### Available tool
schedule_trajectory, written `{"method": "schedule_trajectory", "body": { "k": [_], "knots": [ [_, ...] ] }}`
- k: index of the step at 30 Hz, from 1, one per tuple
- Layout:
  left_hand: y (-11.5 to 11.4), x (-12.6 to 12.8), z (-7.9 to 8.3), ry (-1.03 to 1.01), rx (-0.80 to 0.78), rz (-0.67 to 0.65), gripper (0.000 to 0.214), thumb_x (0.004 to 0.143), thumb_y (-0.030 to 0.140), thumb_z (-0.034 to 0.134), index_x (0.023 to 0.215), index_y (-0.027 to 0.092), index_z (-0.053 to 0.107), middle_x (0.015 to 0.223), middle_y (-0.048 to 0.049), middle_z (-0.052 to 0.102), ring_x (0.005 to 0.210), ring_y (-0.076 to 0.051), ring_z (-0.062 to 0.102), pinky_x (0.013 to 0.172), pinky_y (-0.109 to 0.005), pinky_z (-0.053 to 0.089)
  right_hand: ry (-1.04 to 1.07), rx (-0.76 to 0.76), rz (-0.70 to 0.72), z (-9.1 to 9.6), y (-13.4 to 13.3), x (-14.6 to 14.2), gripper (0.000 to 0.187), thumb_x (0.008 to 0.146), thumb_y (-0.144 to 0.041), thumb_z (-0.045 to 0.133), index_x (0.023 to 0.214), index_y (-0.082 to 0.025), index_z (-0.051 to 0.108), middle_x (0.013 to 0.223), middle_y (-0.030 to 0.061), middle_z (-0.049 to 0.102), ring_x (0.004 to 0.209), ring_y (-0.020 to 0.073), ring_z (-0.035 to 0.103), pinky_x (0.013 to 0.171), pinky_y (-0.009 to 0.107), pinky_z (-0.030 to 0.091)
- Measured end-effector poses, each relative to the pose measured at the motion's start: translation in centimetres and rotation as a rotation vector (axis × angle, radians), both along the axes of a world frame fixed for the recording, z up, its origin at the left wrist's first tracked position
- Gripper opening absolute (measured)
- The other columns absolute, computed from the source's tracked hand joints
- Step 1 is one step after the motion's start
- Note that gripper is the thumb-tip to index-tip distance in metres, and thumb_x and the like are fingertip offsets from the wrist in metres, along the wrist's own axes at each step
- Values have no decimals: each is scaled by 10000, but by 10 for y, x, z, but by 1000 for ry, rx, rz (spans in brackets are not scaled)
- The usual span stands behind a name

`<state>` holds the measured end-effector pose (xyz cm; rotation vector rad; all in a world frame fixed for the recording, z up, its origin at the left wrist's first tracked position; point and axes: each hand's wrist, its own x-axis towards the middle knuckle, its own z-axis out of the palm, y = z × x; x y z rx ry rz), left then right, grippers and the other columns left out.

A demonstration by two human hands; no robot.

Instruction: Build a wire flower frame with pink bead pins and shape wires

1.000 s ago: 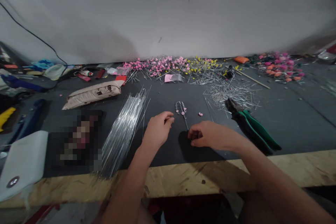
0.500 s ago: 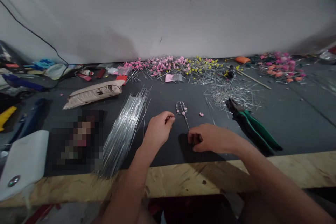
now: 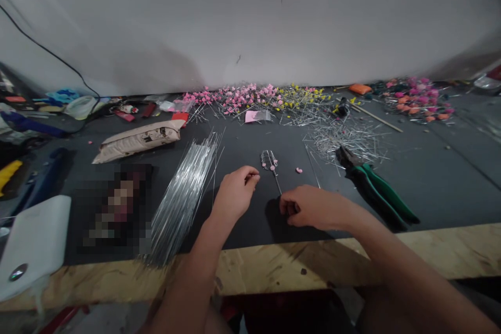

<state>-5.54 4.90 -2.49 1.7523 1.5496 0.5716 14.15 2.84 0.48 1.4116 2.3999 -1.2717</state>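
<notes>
My left hand [image 3: 235,194] rests on the black mat [image 3: 430,177] with its fingers curled, thumb and forefinger pinched near a small wire piece with pink beads [image 3: 270,160]. What the pinch holds is too small to make out. My right hand [image 3: 309,206] lies just right of it, fingers closed around the lower end of the piece's thin wire stem [image 3: 277,183]. A single pink bead [image 3: 299,170] lies loose just beyond my right hand. A bundle of long silver wires [image 3: 183,195] lies left of my left hand.
Green-handled pliers [image 3: 376,190] lie to the right, beside a heap of short cut wires [image 3: 346,138]. Pink and yellow beaded pins [image 3: 254,96] line the back wall. A crumpled paper packet [image 3: 136,140], a white device [image 3: 33,240] and clutter fill the left. The wooden table edge [image 3: 274,266] runs along the front.
Both hands stay almost in place. My right hand has shifted very slightly on the stem; nothing else has moved.
</notes>
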Motion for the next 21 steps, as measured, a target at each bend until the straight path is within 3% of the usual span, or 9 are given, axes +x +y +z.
{"method": "schedule_trajectory", "body": {
  "k": [8,13,21],
  "knots": [
    [0,1,3,-43,-28,23,187,809,298,489,922,201,603,823,-43,668,656,-144,620,577,-242,454,42,58,-96,-6,5,1,156,708,-181,544,844,-189,621,754,15,647,649,135,554,536,222,351],
    [1,-1,4,-53,-2,17,177,803,330,507,857,202,616,716,-22,652,622,-146,605,571,-245,448,90,114,-192,-13,10,0,153,730,-166,535,862,-180,612,755,18,637,666,136,550,573,229,367],
    [-1,2,6,41,99,-5,161,810,267,518,907,220,637,888,-32,676,801,-166,615,714,-267,451,173,89,-277,-5,4,5,164,756,-203,545,907,-182,603,756,17,615,677,131,545,597,230,385]
  ]
}}
